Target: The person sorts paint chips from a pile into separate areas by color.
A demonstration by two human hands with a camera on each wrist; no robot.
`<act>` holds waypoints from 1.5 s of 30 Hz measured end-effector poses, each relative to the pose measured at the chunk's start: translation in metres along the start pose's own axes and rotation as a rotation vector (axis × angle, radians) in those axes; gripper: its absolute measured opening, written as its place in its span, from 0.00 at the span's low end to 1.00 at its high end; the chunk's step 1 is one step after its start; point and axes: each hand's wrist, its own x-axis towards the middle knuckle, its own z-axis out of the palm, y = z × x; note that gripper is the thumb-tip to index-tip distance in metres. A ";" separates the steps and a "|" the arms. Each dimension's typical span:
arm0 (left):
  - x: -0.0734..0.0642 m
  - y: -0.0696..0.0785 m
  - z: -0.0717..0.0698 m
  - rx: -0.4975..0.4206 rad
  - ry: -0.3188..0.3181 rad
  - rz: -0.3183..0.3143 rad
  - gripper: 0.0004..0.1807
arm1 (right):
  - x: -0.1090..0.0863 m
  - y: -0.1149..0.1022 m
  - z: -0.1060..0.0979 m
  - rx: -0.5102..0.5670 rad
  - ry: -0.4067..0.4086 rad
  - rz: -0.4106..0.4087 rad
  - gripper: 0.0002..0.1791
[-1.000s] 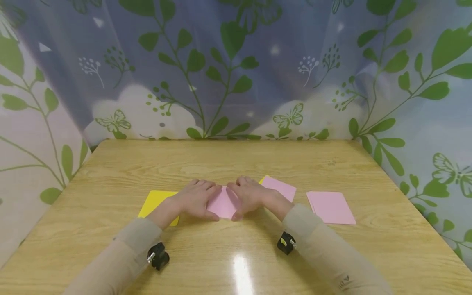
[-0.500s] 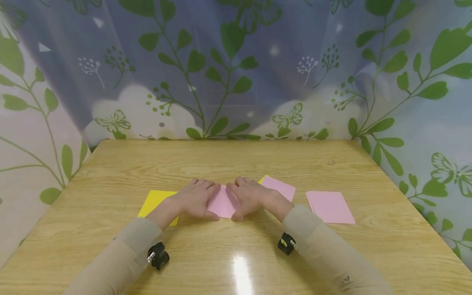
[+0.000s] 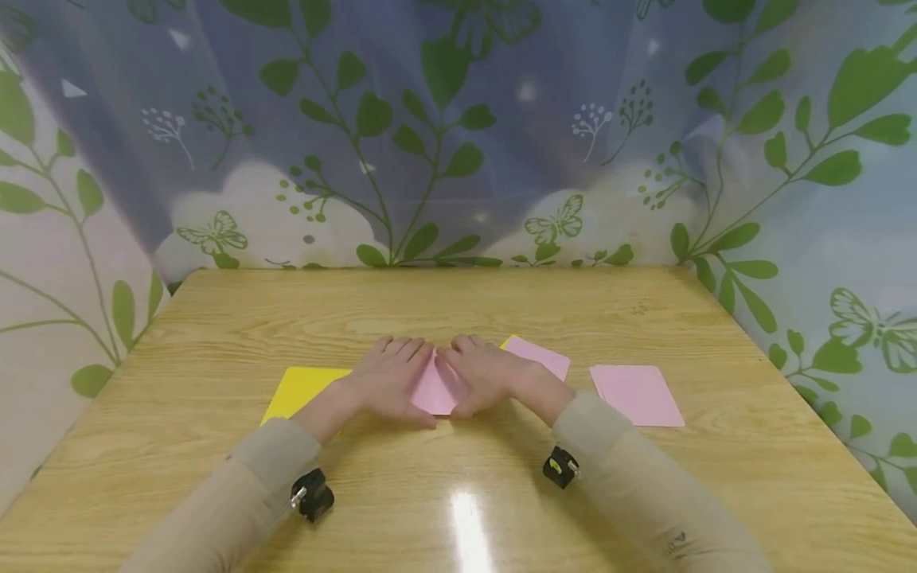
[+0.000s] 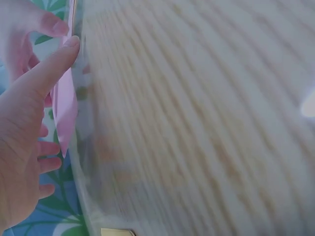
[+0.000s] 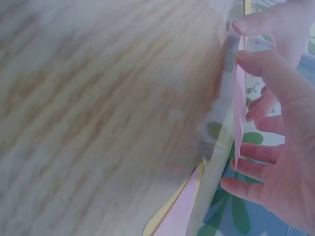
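Note:
A square pink sheet of paper [image 3: 437,388] lies at the middle of the table, between my two hands. My left hand [image 3: 387,378] holds its left side and my right hand [image 3: 487,376] its right side, thumbs at the near edge and fingers toward the far edge. The sheet bows upward, with shaded slopes beside each hand. In the left wrist view the pink sheet [image 4: 65,108] appears nearly edge-on and bent, with the left thumb at it. The right wrist view also has the pink sheet [image 5: 239,98] edge-on under the right thumb. Palms and fingers cover its sides.
Left of the hands lies a yellow sheet [image 3: 304,390], partly behind the left wrist. A pink sheet over a yellow one [image 3: 539,358] sits behind the right wrist. Farther right is a pink stack [image 3: 639,395] on the wooden table [image 3: 251,310]. Leaf-patterned curtains [image 3: 458,199] stand behind.
Both hands have drawn slightly closer together, and the pink sheet between them now bows up where it lay flatter. The head view has shifted a little.

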 end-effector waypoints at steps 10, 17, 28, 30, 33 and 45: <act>0.008 0.006 0.003 0.034 0.027 0.004 0.59 | -0.009 0.008 0.002 -0.046 0.070 -0.040 0.50; 0.017 0.015 0.001 0.084 0.097 0.010 0.59 | -0.022 0.014 0.004 -0.236 0.127 0.004 0.53; 0.039 0.046 -0.008 0.145 0.134 0.042 0.61 | -0.049 0.024 0.013 -0.375 0.264 -0.002 0.43; 0.045 0.052 -0.008 0.155 0.142 0.044 0.61 | -0.056 0.030 0.015 -0.370 0.299 -0.007 0.45; 0.052 0.061 -0.009 0.176 0.142 0.030 0.61 | -0.067 0.039 0.016 -0.376 0.326 0.000 0.48; 0.082 0.107 -0.014 0.202 0.159 0.024 0.62 | -0.119 0.079 0.021 -0.270 0.276 0.113 0.58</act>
